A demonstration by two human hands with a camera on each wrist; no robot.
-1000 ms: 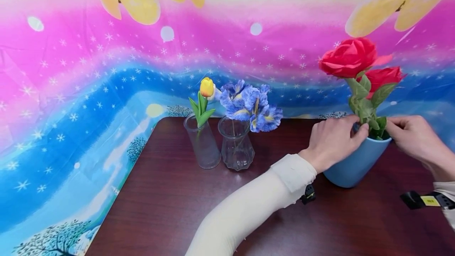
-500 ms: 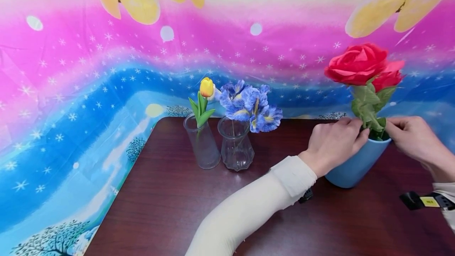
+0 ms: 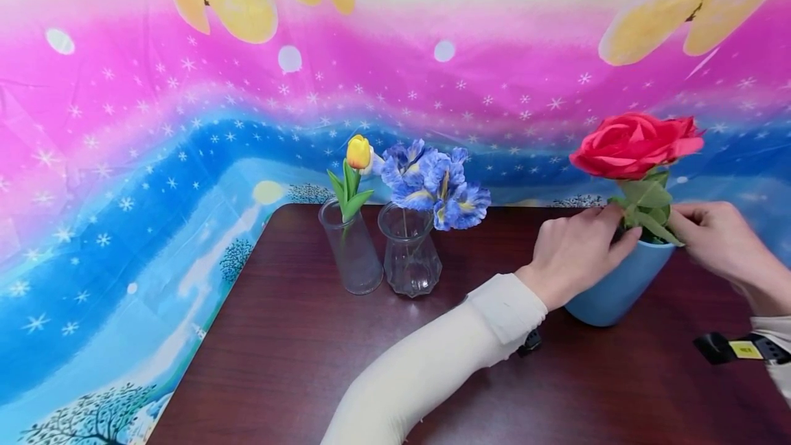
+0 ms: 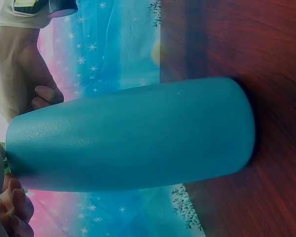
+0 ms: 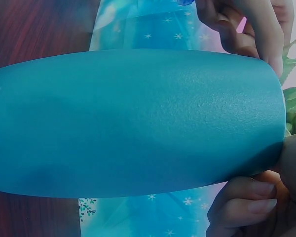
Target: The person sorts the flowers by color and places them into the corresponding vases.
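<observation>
In the head view a blue vase (image 3: 621,287) stands tilted-looking at the right, with red roses (image 3: 636,146) in its mouth and their leaves (image 3: 647,201) low at the rim. My left hand (image 3: 575,249) pinches at the left of the rim, thumb against the leaves. At the right of the rim my right hand (image 3: 723,239) pinches with thumb and finger. In the left wrist view the vase (image 4: 133,136) lies between both hands, fingers curled by its mouth. The right wrist view shows the left hand (image 5: 251,29) across the vase (image 5: 138,123). Stems inside are hidden.
Left of the arm, a clear glass cylinder vase (image 3: 358,263) holds a yellow tulip (image 3: 358,152). Beside it a faceted glass vase (image 3: 415,270) holds blue irises (image 3: 432,177). All stand on a dark wooden table (image 3: 278,362) before a printed cloth backdrop (image 3: 216,88).
The roses have sunk lower into the blue vase, and the rear rose has shifted behind the front one. Both hands have stayed nearly in place at the rim.
</observation>
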